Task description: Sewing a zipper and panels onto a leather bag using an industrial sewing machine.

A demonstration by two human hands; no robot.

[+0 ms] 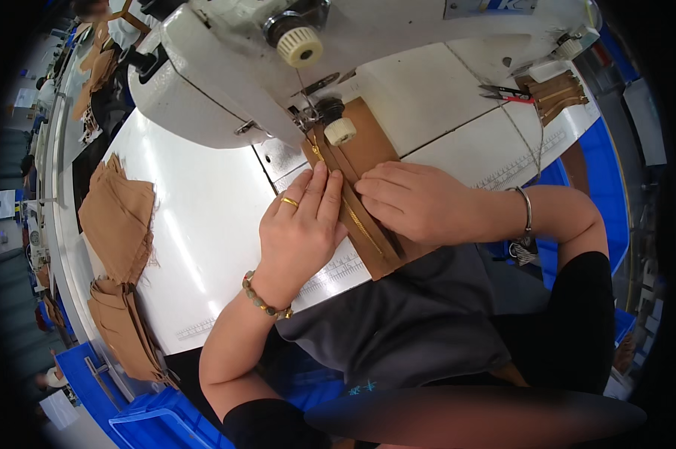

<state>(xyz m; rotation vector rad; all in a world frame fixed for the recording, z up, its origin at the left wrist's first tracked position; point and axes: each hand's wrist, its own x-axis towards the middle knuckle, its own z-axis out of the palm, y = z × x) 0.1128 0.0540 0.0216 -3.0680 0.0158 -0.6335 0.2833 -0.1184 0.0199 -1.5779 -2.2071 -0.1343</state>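
A brown fabric piece [373,135] with a gold-toothed zipper [362,227] lies slantwise on the white sewing machine table. Its far end reaches the presser foot [306,118] of a white sewing machine [203,82]. The gold zipper pull [315,147] shows just short of the foot. My left hand [300,228] rests on the zipper strip, fingers stretched out flat, tips near the pull. To its right, my right hand [420,206] has its fingers together and bent on the fabric; its thumb is hidden.
Stacked brown fabric pieces [117,217] lie at the table's left edge, with folded brown pieces [125,329] nearer me. Thread snips [506,94] with red handles lie at the far right beside more brown pieces [558,96]. Blue crates [166,419] stand below the table.
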